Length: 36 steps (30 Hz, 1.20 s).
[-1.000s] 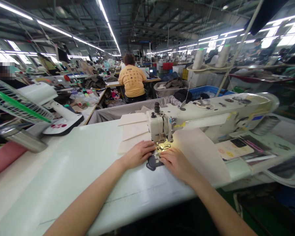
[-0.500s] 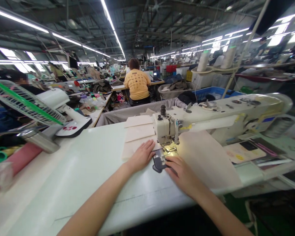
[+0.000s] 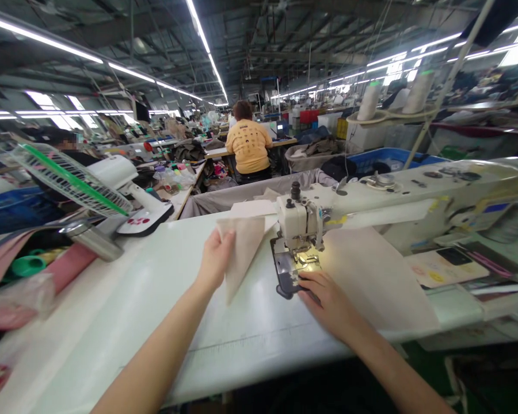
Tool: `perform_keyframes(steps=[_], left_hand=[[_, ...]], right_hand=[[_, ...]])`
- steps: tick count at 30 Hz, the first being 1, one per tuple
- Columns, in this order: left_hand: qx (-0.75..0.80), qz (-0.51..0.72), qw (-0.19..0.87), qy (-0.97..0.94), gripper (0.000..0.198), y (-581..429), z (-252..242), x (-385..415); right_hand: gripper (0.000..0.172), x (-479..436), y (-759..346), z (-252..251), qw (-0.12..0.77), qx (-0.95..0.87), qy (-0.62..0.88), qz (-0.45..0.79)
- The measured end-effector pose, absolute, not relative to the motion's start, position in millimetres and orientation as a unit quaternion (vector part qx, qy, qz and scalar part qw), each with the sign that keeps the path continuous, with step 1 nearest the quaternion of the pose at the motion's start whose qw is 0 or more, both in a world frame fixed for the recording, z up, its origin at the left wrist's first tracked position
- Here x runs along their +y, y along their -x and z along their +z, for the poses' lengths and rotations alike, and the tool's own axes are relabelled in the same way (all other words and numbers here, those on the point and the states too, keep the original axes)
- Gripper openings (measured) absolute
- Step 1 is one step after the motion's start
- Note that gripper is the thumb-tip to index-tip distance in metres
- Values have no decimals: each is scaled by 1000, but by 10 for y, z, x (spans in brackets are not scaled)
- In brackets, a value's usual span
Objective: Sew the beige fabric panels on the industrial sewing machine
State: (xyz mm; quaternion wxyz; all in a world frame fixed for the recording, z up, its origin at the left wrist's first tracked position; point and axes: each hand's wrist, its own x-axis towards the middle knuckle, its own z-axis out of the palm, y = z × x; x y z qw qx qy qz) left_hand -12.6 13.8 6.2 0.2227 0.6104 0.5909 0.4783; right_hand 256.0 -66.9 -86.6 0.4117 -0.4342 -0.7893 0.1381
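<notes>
My left hand [image 3: 216, 257] is closed around the edge of a beige fabric piece [image 3: 245, 244], lifted off the table and hanging down in a point. To the right stands the head of a white sewing machine [image 3: 300, 221], its lamp lighting the dark metal plate [image 3: 287, 265] below the needle area. My right hand [image 3: 328, 302] rests at the plate's right front edge, fingers stretched out and nothing seen in them. A larger beige fabric panel [image 3: 371, 276] lies flat to the right, under the machine arm.
On the left stand a white fan with a green band [image 3: 73, 179] and a steel flask [image 3: 92, 240]. Thread cones [image 3: 369, 102] rise behind the machine. A phone [image 3: 454, 256] lies at the right. A person in a yellow shirt [image 3: 249, 142] sits ahead, back turned.
My left hand has gone from lying flat on the fabric beside the plate to gripping and lifting it leftward. My right hand stays by the plate. The view has shifted slightly.
</notes>
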Motion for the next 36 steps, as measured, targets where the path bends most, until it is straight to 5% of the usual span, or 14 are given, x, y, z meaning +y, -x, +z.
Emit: perform_keyframes(steps=[5, 9, 13, 17, 23, 28, 36], left_hand=[[655, 490, 138, -558, 69, 257, -144, -33], [603, 205, -45, -770, 49, 199, -334, -407], [578, -24, -65, -813, 45, 37, -206, -694], [588, -127, -63, -796, 49, -162, -63, -797], [589, -143, -37, -794, 33, -313, -9, -836], [563, -103, -55, -818, 23, -396, 5, -782], [347, 58, 55, -934, 55, -441, -460, -512]], right_hand=[[19, -625, -2604, -864, 456, -753, 447, 161], [21, -616, -2684, -829, 488, -707, 480, 176], [21, -786, -2603, -612, 492, -703, 495, 139], [27, -1074, -2267, -394, 422, -782, 440, 130], [37, -1115, -2131, -688, 301, -844, 438, 67], [39, -984, -2428, -861, 281, -838, 467, 36], [41, -943, -2488, -807, 311, -825, 467, 58]])
